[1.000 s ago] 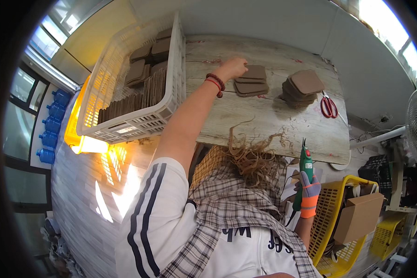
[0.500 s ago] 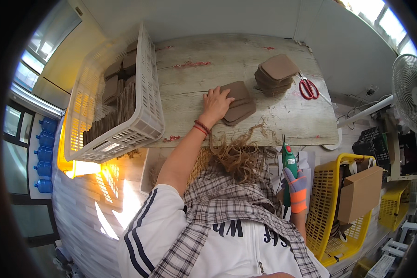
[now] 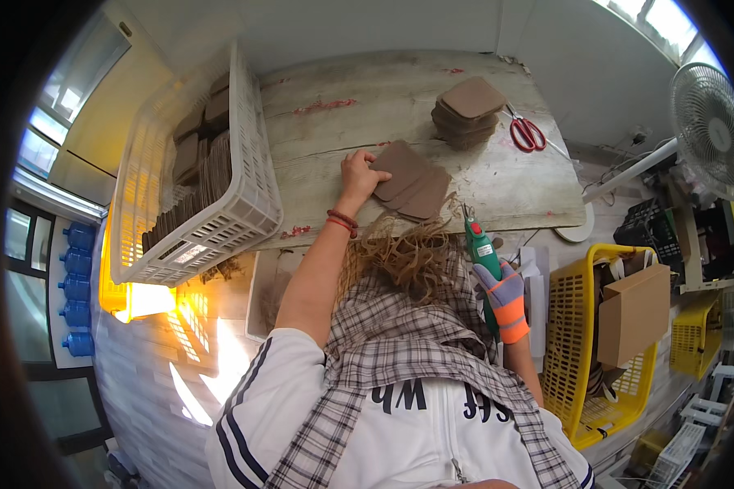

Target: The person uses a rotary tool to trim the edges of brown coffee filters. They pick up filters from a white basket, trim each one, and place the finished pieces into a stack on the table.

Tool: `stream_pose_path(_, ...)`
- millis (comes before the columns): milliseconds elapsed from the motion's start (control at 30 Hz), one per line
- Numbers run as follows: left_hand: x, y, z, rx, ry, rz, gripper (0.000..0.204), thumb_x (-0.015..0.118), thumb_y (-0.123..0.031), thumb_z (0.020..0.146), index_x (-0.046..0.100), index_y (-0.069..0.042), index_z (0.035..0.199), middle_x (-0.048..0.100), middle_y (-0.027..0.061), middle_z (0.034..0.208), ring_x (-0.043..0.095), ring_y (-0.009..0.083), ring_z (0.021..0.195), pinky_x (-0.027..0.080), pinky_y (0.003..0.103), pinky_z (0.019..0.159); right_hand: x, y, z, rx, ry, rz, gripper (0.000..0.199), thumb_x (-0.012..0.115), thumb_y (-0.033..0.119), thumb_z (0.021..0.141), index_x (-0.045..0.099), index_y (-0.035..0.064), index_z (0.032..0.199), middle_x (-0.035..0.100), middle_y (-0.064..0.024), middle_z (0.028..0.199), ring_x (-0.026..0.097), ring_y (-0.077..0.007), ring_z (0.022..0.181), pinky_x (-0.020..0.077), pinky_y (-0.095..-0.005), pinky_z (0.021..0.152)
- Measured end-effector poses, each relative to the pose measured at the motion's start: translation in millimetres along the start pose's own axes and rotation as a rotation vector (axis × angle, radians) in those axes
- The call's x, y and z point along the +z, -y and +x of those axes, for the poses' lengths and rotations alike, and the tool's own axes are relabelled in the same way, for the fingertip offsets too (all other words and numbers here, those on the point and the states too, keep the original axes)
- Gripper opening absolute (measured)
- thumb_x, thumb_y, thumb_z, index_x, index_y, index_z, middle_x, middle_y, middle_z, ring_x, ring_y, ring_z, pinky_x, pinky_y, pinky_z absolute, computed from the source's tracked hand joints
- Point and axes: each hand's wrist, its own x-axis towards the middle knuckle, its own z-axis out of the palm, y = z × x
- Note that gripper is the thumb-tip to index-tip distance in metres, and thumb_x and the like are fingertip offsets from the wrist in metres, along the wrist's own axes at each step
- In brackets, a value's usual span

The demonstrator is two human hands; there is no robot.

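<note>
My bare left hand [image 3: 361, 175], with bracelets at the wrist, grips the left edge of a brown flat piece with rounded corners [image 3: 398, 161]. That piece lies fanned out with other brown pieces [image 3: 429, 193] near the table's front edge. In my right hand [image 3: 501, 289], gloved in grey and orange, is a green handheld power tool [image 3: 480, 247] with a red button and a thin dark tip pointing up. The tip stands just right of the fanned pieces, apart from them. Curly brown trimmings [image 3: 404, 257] hang at the table edge and over my plaid apron [image 3: 416, 334].
A neat stack of brown pieces [image 3: 470, 99] stands farther back on the table [image 3: 318, 130], beside red-handled scissors [image 3: 528, 134]. At left, a white plastic crate [image 3: 257, 163] holds many more pieces. A yellow basket [image 3: 571, 342] with a cardboard box [image 3: 634, 316] and a fan [image 3: 716, 130] are at right.
My left hand has shifted from lying over the brown pieces to gripping one at its left edge, and the pieces are fanned out. My right hand has raised the tool toward the table edge.
</note>
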Motion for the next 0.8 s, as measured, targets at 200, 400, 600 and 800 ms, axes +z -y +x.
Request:
stream_pose_path(200, -8.6, -25.5, -27.7, -0.208, -0.03, -0.68, 0.028, 0.073, -0.012, 0.074, 0.052, -0.004, 0.089, 0.055, 0.0074, 0.088, 0.051, 0.0188, 0.085, 0.046, 0.035, 0.071, 9.6, 20.9, 2.6, 0.055, 0.082, 0.093, 0.041, 0.074, 0.029, 0.079, 0.058, -0.0001, 0.101, 0.06, -0.0012, 0.067, 0.052, -0.0068, 0.05, 0.0405, -0.0223, 0.046)
stream_pose_path(400, -2.7, -70.3, -63.6, -0.421, -0.175, -1.581, 0.029, 0.065, -0.007, 0.084, 0.048, -0.005, 0.107, 0.055, 0.0068, 0.108, 0.053, 0.0203, 0.099, 0.045, 0.035, 0.086, 19.4, 42.0, 0.4, -0.004, 0.071, 0.138, 0.042, 0.074, 0.025, 0.079, 0.057, -0.0009, 0.107, 0.06, -0.0007, 0.068, 0.053, -0.006, 0.055, 0.0419, -0.0208, 0.048)
stream_pose_path(600, 12.8, -119.0, -82.6, -0.433, -0.052, -1.813, 0.034, 0.062, 0.002, 0.082, 0.052, -0.007, 0.113, 0.059, 0.0042, 0.112, 0.054, 0.0223, 0.105, 0.043, 0.037, 0.095, 18.3, 68.4, -9.0, -0.041, 0.04, 0.209, 0.038, 0.073, 0.022, 0.08, 0.058, -0.0006, 0.107, 0.06, -0.0007, 0.069, 0.053, -0.0061, 0.056, 0.0419, -0.0201, 0.048)
stream_pose_path(800, 14.8, -128.6, -87.1, -0.331, 0.049, -1.833, 0.032, 0.059, 0.004, 0.083, 0.053, -0.007, 0.113, 0.059, 0.0049, 0.114, 0.055, 0.0229, 0.107, 0.042, 0.042, 0.096, 11.4, 74.3, -18.3, 0.019, 0.082, 0.322, 0.036, 0.073, 0.02, 0.08, 0.058, -0.0009, 0.105, 0.06, -0.0016, 0.069, 0.054, -0.0065, 0.054, 0.0425, -0.0205, 0.046)
